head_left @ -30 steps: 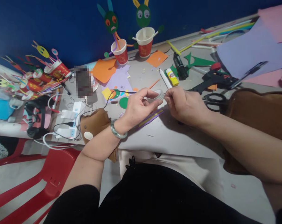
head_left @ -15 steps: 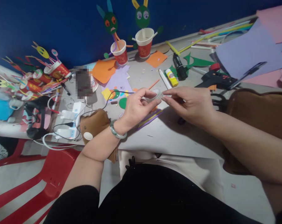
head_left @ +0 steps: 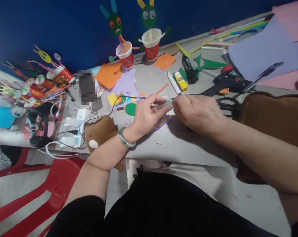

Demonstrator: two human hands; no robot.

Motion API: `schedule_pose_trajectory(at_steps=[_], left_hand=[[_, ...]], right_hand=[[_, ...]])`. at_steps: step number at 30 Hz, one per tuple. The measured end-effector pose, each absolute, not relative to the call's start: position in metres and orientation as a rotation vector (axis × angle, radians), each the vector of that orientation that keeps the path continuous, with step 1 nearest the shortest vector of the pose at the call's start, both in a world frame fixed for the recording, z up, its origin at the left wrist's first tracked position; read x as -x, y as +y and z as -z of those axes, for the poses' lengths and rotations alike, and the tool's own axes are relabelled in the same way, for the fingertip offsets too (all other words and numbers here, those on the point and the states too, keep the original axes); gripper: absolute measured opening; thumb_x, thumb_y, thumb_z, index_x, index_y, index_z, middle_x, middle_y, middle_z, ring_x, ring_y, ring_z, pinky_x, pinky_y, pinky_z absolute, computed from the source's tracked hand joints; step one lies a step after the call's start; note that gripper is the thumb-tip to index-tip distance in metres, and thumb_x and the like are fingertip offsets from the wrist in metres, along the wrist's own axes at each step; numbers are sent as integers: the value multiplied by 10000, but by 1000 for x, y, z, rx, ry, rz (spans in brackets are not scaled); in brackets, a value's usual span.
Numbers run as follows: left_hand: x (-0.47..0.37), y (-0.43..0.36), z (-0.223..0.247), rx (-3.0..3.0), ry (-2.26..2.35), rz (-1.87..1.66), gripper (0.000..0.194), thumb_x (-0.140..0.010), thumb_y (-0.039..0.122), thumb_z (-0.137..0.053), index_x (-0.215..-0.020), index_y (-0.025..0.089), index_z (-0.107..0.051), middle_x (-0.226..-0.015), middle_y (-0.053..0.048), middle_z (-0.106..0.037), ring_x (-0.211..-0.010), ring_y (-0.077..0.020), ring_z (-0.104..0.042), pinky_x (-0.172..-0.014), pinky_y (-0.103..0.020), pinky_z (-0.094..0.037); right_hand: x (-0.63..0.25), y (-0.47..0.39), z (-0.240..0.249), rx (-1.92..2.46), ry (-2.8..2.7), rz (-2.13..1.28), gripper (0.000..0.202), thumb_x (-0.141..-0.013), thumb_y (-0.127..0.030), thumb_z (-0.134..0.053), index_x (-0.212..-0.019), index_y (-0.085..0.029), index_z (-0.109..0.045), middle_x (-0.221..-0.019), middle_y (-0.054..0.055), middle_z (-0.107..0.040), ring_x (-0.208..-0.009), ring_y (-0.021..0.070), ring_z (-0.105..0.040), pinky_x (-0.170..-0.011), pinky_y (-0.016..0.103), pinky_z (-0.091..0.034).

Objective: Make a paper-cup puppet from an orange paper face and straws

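My left hand [head_left: 149, 115], with a jade-like bangle on its wrist, grips a small roll of clear tape [head_left: 165, 100] between thumb and fingers. Close to the roll's right side is my right hand [head_left: 194, 110], its fingers curled into a pinch; what they hold, if anything, is hidden. Under the hands, a purple and yellow strip [head_left: 161, 125] lies on the table. A green paper oval [head_left: 130, 109] lies just left of my left hand. Beyond the hands are a white marker [head_left: 174, 84] and a yellow glue stick [head_left: 180, 81].
Two paper cups with green puppet heads, one a red-and-white cup [head_left: 152, 47], stand at the back. A black glue gun [head_left: 220, 84] and scissors [head_left: 228, 103] lie right, near a brown bag [head_left: 274, 125]. A power strip [head_left: 79, 128] with cables sits left, beside a brown pouch [head_left: 101, 131].
My right hand has rotated and its fingers have curled in tighter beside the roll. My left hand stays nearly in place with the clear tape.
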State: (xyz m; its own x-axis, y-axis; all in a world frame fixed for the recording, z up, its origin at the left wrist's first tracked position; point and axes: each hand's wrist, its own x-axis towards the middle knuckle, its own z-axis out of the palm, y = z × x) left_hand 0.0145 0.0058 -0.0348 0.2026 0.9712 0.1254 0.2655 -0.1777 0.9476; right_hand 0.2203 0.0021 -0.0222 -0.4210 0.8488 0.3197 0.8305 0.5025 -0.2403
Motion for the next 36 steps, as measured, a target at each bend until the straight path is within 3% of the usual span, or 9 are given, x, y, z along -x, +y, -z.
schedule_pose_trajectory(at_steps=[7,12,16,19,22,26,31,36], left_hand=[[-15,4,32,-1523,1196,-1021,559,-812,731,-905,-962,237,-692,-558,87,-607,-447,-110,-614,-457,-240,-436],[-16,-1,27,-1537,1168,-1003,550,-825,720,-904,-937,231,-677,-617,52,-683,-435,-104,-622,-437,-239,-457],[-14,-2,24,-1485,1142,-962,568,-811,742,-904,-951,241,-677,-584,53,-664,-442,-117,-633,-424,-240,-454],[-13,0,24,-1484,1159,-1001,568,-809,730,-913,-958,240,-668,-618,45,-684,-466,-121,-649,-460,-253,-495],[-13,1,27,-1509,1183,-1042,553,-833,725,-896,-962,237,-670,-647,43,-702,-470,-115,-645,-479,-254,-502],[-13,1,29,-1565,1193,-1052,529,-837,703,-900,-963,237,-684,-570,76,-634,-449,-107,-619,-474,-240,-460],[-14,2,32,-1640,1183,-1091,544,-823,721,-899,-956,236,-693,-652,49,-696,-517,-120,-654,-534,-256,-491],[-16,4,38,-1696,1207,-1095,566,-838,768,-856,-949,235,-698,-781,10,-764,-574,-128,-684,-571,-271,-515]], right_hand=[[-219,4,26,1276,-2452,180,311,-1037,-125,-415,-934,-151,-707,-781,120,-693,-657,227,-577,-618,369,-334],[-227,15,31,1379,-2396,248,284,-1063,-184,-429,-975,-159,-698,-812,132,-718,-613,222,-546,-582,374,-300],[-239,25,25,1328,-2073,-164,270,-1113,-365,-502,-996,-219,-697,-778,85,-723,-613,200,-559,-633,364,-403],[-240,22,19,1138,-1969,-453,269,-1083,-450,-626,-980,-231,-742,-694,35,-707,-582,182,-581,-646,346,-475],[-234,14,18,1067,-2011,-420,250,-1049,-424,-661,-1033,-217,-799,-775,55,-781,-645,212,-680,-673,358,-533],[-229,4,23,1179,-2112,-314,324,-1107,-413,-545,-1048,-261,-825,-986,104,-854,-847,282,-779,-761,417,-582],[-229,1,29,1180,-2203,-100,402,-1132,-401,-471,-1082,-204,-817,-889,110,-831,-747,250,-733,-663,378,-485],[-225,0,27,1290,-2234,-101,355,-1102,-361,-474,-921,-218,-744,-785,106,-752,-664,232,-642,-630,370,-368]])
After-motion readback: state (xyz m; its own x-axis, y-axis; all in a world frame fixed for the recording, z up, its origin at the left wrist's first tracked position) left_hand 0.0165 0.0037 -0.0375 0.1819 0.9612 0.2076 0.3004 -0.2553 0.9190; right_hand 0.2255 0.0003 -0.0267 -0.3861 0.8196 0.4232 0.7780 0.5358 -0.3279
